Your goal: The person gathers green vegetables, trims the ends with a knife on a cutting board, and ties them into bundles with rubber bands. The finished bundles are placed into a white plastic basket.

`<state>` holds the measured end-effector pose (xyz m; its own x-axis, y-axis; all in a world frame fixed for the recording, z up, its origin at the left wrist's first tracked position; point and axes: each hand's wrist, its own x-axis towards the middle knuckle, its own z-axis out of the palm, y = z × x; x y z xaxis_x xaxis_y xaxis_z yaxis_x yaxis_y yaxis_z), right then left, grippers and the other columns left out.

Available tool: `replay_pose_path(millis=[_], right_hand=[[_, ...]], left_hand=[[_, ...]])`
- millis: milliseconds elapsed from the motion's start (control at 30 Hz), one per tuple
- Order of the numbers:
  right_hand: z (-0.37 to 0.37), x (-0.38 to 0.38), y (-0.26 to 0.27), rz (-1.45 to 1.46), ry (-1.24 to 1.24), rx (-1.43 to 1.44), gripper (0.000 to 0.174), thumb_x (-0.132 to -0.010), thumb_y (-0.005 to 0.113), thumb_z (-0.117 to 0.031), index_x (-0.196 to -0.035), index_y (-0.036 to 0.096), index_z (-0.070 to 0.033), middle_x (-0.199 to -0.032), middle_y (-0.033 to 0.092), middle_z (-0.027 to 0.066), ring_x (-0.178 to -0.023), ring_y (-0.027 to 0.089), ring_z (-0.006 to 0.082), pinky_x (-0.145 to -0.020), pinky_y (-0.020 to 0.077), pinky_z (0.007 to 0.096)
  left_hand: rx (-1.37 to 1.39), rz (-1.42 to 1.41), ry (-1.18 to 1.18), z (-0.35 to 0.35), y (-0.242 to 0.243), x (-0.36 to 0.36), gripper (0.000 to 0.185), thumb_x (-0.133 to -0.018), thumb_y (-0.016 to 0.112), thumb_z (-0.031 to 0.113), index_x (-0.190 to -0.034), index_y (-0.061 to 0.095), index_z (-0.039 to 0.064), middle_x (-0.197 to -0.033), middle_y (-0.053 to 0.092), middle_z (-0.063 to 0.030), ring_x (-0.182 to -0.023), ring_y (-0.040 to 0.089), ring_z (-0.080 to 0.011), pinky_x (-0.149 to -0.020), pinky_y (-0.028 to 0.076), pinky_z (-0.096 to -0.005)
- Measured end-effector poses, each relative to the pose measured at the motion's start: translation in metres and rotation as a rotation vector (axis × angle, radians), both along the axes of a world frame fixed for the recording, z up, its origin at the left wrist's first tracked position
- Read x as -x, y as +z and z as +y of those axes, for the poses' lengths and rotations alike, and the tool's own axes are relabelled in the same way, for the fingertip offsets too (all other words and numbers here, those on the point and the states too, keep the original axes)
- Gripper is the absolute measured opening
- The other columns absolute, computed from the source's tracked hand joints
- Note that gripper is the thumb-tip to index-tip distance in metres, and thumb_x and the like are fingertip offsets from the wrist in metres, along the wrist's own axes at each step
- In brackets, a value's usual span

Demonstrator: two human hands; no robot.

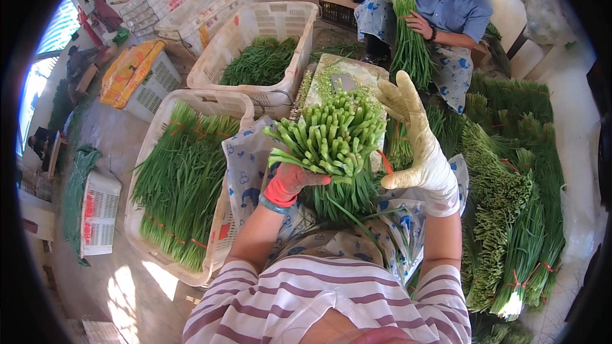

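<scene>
My left hand (pixel 297 182), in a red and grey glove, grips a bundle of green leafy stalks (pixel 334 138), its cut ends turned up towards me and the leaves hanging below. Just right of the bundle, my right hand (pixel 411 138), in a pale yellowish glove, is raised with its fingers apart. A red tie (pixel 385 161) shows between the bundle and my right thumb; whether the thumb touches it I cannot tell. Behind the bundle stands a pale board (pixel 325 69) strewn with stalk trimmings, with a flat grey object (pixel 344 82) on it.
At left a white plastic crate (pixel 246 105) holds tied green bundles; another crate (pixel 306 14) behind it holds loose greens. Many tied bundles (pixel 502 191) are piled at right. Across from me a seated co-worker (pixel 444 9) holds a bundle. A yellow-covered crate (pixel 160 79) stands farther left.
</scene>
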<state>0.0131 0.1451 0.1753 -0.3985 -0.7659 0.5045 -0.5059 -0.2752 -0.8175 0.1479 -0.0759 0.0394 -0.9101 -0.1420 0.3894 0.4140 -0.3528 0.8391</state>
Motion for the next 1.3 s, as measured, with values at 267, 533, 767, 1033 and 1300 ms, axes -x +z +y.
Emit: replay_pose_path(millis=[267, 533, 767, 1033, 1300], right_hand=[[-0.027, -0.017, 0.002, -0.092, -0.074, 0.077, 0.132, -0.064, 0.093, -0.049, -0.163, 0.014, -0.009, -0.160, 0.034, 0.0173, -0.146, 0.037, 0.0308, -0.121, 0.0254, 0.0437], [-0.041, -0.033, 0.035, 0.942, -0.355, -0.003, 0.061, -0.066, 0.082, -0.037, -0.121, 0.068, -0.015, -0.146, 0.051, 0.0120, -0.136, 0.045, 0.0354, -0.114, 0.0297, 0.0598], [-0.044, -0.042, 0.027, 0.891, -0.534, -0.203, 0.039, -0.061, 0.076, -0.015, -0.095, 0.058, -0.016, -0.144, 0.052, 0.0095, -0.138, 0.044, 0.0333, -0.118, 0.0213, 0.0622], [-0.044, -0.024, 0.025, 0.937, -0.404, -0.384, 0.044, -0.060, 0.067, -0.008, -0.104, 0.066, -0.009, -0.146, 0.050, 0.0133, -0.141, 0.041, 0.0343, -0.118, 0.0221, 0.0619], [-0.043, 0.003, 0.006, 0.661, -0.097, -0.451, 0.021, -0.065, 0.074, -0.020, -0.085, 0.073, -0.012, -0.142, 0.056, 0.0083, -0.144, 0.037, 0.0335, -0.118, 0.0156, 0.0671]], left_hand=[[0.128, 0.081, 0.020, -0.022, -0.023, 0.018, 0.110, -0.064, 0.097, 0.032, -0.152, 0.037, 0.004, -0.144, 0.055, -0.0103, -0.134, 0.051, -0.0257, -0.116, 0.038, -0.0422], [0.064, 0.017, 0.007, -0.030, -0.041, 0.013, 0.117, -0.062, 0.097, 0.035, -0.155, 0.032, 0.005, -0.149, 0.050, -0.0103, -0.138, 0.047, -0.0265, -0.118, 0.035, -0.0433], [0.012, -0.009, -0.014, -0.029, -0.046, 0.011, 0.121, -0.061, 0.097, 0.039, -0.157, 0.031, 0.005, -0.152, 0.047, -0.0097, -0.140, 0.045, -0.0267, -0.118, 0.034, -0.0437], [0.071, -0.123, -0.008, -0.019, -0.036, 0.006, 0.119, -0.062, 0.096, 0.040, -0.156, 0.032, 0.006, -0.149, 0.050, -0.0090, -0.136, 0.050, -0.0259, -0.114, 0.040, -0.0435], [0.188, -0.123, -0.034, -0.025, -0.057, 0.004, 0.106, -0.062, 0.098, 0.036, -0.147, 0.045, 0.002, -0.140, 0.058, -0.0086, -0.128, 0.055, -0.0240, -0.112, 0.040, -0.0412]])
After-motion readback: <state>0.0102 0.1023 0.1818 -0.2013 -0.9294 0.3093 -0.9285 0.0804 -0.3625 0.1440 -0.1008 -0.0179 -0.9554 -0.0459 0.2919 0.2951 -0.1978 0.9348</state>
